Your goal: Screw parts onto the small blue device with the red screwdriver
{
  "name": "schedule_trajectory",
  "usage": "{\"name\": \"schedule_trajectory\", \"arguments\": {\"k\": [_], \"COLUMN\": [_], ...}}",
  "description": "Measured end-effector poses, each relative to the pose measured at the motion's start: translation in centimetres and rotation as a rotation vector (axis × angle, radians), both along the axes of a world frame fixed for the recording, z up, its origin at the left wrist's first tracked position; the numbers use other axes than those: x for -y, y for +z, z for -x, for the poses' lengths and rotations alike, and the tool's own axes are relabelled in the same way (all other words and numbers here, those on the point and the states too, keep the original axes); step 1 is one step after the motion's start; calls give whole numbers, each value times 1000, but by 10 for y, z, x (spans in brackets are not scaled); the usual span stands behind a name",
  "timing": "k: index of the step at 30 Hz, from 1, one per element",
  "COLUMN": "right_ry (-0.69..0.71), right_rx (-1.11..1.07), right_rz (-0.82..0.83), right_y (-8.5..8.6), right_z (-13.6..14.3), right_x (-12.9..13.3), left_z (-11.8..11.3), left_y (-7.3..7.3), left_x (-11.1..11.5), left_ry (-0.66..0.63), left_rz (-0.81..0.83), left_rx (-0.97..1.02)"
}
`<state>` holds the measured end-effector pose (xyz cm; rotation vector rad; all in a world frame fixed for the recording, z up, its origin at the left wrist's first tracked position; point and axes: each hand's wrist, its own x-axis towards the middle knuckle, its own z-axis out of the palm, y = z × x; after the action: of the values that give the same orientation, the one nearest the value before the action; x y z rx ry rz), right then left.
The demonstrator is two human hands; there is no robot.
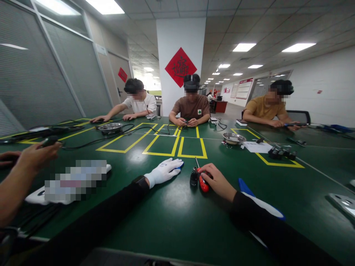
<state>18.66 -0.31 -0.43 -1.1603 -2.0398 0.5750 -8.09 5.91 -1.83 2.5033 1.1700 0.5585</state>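
Observation:
My left hand, in a white work glove with a blue palm side, lies palm down on the green table, fingers stretched out and holding nothing. My bare right hand has its fingers on the red handle of a screwdriver. The metal shaft points away from me, and the fingers partly cover the handle. Just left of the screwdriver stands a small black cylindrical part with a metal-looking top. A blue and white glove lies beside my right forearm, which hides part of it.
Yellow tape outlines mark the green table. Metal bowls stand farther off, and several black parts sit by white paper. A white power strip lies left, near another person's hand. Three people sit opposite.

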Motion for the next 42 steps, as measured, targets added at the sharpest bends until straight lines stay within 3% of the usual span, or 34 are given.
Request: {"name": "schedule_trajectory", "arguments": {"k": [4,11,17,22,28,33,37,42], "right_ry": [5,7,-11,20,200,193,174,120], "right_rx": [3,10,16,17,297,380,220,-213], "right_rz": [-12,-12,2,-29,-84,-129,-96,-45], "right_y": [-2,-2,1,1,5,5,2,1], "right_z": [-2,-2,1,-2,-10,-11,-11,-11], "right_x": [-2,-3,0,-2,-4,-3,-2,-4], "left_z": [-4,-5,-21,-31,-43,-41,-22,-4], "left_y": [1,2,2,0,4,5,5,3], "left_x": [-2,-10,-11,-15,-25,-38,-46,-52], "left_ry": [91,169,159,160,78,-2,14,-13], "left_rz": [120,470,621,620,729,747,745,787], "left_rx": [156,654,746,760,785,860,877,911]}}
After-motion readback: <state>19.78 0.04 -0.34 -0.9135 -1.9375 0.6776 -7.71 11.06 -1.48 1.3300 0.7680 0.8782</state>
